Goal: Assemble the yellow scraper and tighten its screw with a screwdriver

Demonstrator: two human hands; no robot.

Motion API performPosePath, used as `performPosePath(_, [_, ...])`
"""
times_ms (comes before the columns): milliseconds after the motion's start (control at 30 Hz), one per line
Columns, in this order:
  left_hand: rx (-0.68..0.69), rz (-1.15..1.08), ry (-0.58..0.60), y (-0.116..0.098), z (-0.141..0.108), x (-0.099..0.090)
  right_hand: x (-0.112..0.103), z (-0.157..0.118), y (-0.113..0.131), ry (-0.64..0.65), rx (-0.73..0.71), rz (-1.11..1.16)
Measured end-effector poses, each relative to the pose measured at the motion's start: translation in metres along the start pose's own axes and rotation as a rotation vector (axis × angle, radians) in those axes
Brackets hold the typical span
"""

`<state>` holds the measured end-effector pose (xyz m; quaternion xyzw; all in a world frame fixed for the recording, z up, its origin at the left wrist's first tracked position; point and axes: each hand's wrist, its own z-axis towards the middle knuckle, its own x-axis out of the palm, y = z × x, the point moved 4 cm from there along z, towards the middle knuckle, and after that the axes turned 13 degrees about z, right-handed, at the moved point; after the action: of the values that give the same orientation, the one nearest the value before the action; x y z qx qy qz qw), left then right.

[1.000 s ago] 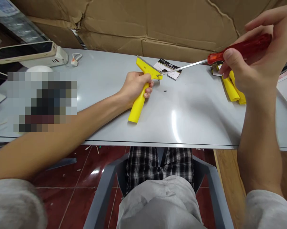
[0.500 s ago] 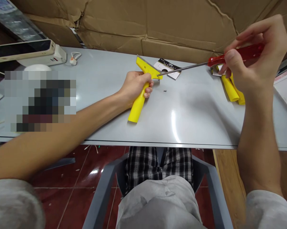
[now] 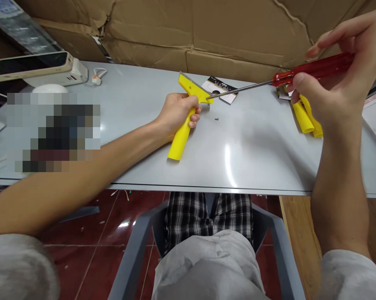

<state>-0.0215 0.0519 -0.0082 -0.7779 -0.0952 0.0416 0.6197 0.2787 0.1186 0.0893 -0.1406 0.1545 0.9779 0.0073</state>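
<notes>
- The fingers [image 3: 194, 121] of the left hand [image 3: 175, 112] hide the neck of the yellow scraper [image 3: 179, 143].
- Whether the screwdriver [image 3: 283, 79] tip sits in a slot is too small to tell.
- The right hand [image 3: 339, 98] partly covers the red handle and the yellow pieces [image 3: 302, 117] behind it.
- The screw [image 3: 217, 119] is too tiny for its head shape.
- Print on the card [image 3: 230, 100] is unreadable.
- Blurred blocks [image 3: 53, 133] mask something on the left.

With the yellow tool [image 3: 182, 138] as dial centre, we find room to pass over the surface [image 3: 256, 158] toward 4 o'clock. We note the screwdriver [image 3: 280, 78] across 2 o'clock, the left forearm [image 3: 119, 148] across 8, cardboard [image 3: 150, 37] walling 12, and a small screw [image 3: 216, 119] at 3.
</notes>
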Motion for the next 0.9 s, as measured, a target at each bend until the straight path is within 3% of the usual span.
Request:
performPosePath(100, [-0.001, -0.001, 0.0, 0.0, 0.0, 0.001, 0.001, 0.003, -0.005, -0.007, -0.066, 0.082])
performPosePath(233, [0.01, 0.004, 0.003, 0.0, 0.001, 0.001, 0.004, 0.003, -0.008, -0.147, -0.182, 0.135])
performPosePath(433, [0.005, 0.016, 0.004, 0.0, 0.0, 0.001, 0.007, -0.003, -0.003, -0.149, -0.086, 0.025])
performPosePath(533, [0.002, 0.025, -0.005, 0.0, -0.001, 0.0, 0.004, -0.002, -0.011, -0.07, -0.073, -0.022])
performPosePath(700, [0.007, 0.037, -0.004, 0.0, 0.0, 0.0, -0.003, 0.001, -0.014, -0.024, -0.175, 0.121])
performPosePath(800, [0.012, 0.032, -0.005, 0.0, 0.0, 0.0, 0.0, 0.001, -0.011, -0.011, -0.028, 0.091])
performPosePath(900, [0.013, 0.027, -0.004, 0.0, 0.0, 0.001, 0.004, -0.001, -0.001, -0.055, -0.031, 0.097])
